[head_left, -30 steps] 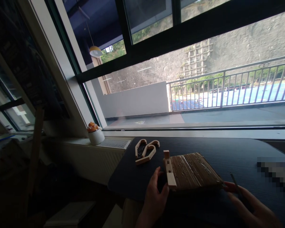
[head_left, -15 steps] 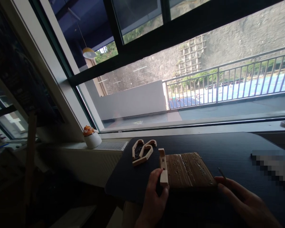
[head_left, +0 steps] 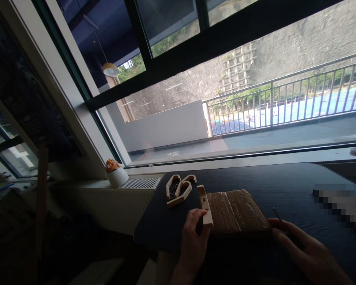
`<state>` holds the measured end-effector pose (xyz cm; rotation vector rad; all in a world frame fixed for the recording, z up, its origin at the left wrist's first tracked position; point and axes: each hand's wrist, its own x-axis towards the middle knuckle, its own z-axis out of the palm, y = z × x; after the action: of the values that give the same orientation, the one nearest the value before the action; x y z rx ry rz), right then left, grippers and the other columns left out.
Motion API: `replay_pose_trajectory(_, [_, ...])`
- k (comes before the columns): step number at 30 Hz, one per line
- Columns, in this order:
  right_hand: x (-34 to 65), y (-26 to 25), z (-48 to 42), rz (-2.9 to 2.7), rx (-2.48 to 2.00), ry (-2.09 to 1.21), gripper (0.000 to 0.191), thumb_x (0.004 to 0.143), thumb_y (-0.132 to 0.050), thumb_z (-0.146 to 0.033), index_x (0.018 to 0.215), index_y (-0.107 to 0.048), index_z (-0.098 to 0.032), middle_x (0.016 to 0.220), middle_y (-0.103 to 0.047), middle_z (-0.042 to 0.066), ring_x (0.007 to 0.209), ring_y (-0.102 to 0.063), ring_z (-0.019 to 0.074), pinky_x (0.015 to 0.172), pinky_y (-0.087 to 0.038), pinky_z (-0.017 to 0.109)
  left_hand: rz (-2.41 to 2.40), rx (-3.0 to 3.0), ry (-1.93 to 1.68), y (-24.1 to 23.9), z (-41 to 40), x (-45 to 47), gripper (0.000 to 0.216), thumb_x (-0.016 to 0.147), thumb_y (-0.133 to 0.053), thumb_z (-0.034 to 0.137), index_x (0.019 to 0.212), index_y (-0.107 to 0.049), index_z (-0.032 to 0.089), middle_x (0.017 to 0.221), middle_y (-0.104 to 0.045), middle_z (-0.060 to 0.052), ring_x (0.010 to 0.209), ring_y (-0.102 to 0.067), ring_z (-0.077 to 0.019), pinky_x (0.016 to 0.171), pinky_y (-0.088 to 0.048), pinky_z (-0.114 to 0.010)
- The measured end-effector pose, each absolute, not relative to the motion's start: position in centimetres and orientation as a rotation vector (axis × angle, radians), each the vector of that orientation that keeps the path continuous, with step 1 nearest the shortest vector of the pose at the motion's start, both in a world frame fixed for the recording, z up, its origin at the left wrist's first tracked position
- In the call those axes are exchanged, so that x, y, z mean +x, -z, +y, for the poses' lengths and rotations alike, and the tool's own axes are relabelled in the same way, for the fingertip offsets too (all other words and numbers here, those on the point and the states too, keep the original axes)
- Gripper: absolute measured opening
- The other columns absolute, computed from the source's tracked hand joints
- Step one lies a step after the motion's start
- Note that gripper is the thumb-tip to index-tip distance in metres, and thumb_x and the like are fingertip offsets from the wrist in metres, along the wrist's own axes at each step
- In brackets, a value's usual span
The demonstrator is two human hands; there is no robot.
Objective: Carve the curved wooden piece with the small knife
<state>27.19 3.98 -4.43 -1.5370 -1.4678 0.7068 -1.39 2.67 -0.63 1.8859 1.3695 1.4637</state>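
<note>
My left hand (head_left: pixel 194 233) pinches a pale wooden hook (head_left: pixel 205 209) with drilled holes between thumb and fingers. The hook stands at the left edge of a worn brown board (head_left: pixel 234 213) with many small holes. At the board's lower right corner, my right hand (head_left: pixel 302 245) is closed around a thin dark-shafted tool that looks like a screwdriver (head_left: pixel 277 214); its handle is hidden in the palm. More wooden hooks (head_left: pixel 182 196) lie behind my left hand, with small dark screws (head_left: pixel 173 190) among them.
The dark table (head_left: pixel 273 178) stands against a large window. To its left, a white jar with an orange top (head_left: pixel 117 175) sits on a radiator (head_left: pixel 136 183). A pixelated object (head_left: pixel 341 206) lies at the table's right side.
The wooden hook in my left hand has tilted, its lower end shifting slightly right and up. My right hand stays at the board's corner. The view has shifted slightly.
</note>
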Motion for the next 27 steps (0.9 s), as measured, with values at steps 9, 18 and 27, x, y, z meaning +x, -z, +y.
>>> replay_pose_trajectory(9, [26.2,4.5,2.7,-1.390,-1.515,-0.565,0.041,0.073,-0.053,-0.056,0.098,-0.068,-0.028,0.098,-0.071,0.003,0.094,-0.064,0.0270,0.070,-0.053,0.031,1.354,1.875,-1.328,-0.4,2.9,-2.9,0.021,0.086,-0.051,0.027,0.105,-0.057,0.021,0.104,-0.061,-0.005,0.098,-0.058,-0.0193,0.087,-0.044,-0.031])
replay_pose_trajectory(18, [23.0,-3.8,9.5,-2.036,-1.289,-0.226,0.033,0.089,-0.036,-0.032,0.110,-0.060,-0.022,0.117,-0.062,0.006,0.089,-0.064,0.0210,0.074,-0.048,0.031,1.601,1.921,-1.380,0.7,2.7,-0.6,0.021,0.079,-0.056,0.023,0.099,-0.051,0.021,0.102,-0.055,-0.005,0.096,-0.055,-0.0201,0.087,-0.044,-0.034])
replay_pose_trajectory(27, [22.7,-2.6,6.7,-2.256,-1.700,-0.248,0.032,0.086,-0.039,-0.046,0.092,-0.067,-0.030,0.080,-0.071,0.002,0.073,-0.066,0.0273,0.055,-0.041,0.033,1.505,1.580,-1.480,1.2,7.4,-4.0,0.024,0.079,-0.058,0.021,0.103,-0.056,0.017,0.101,-0.064,-0.008,0.091,-0.061,-0.0185,0.085,-0.047,-0.035])
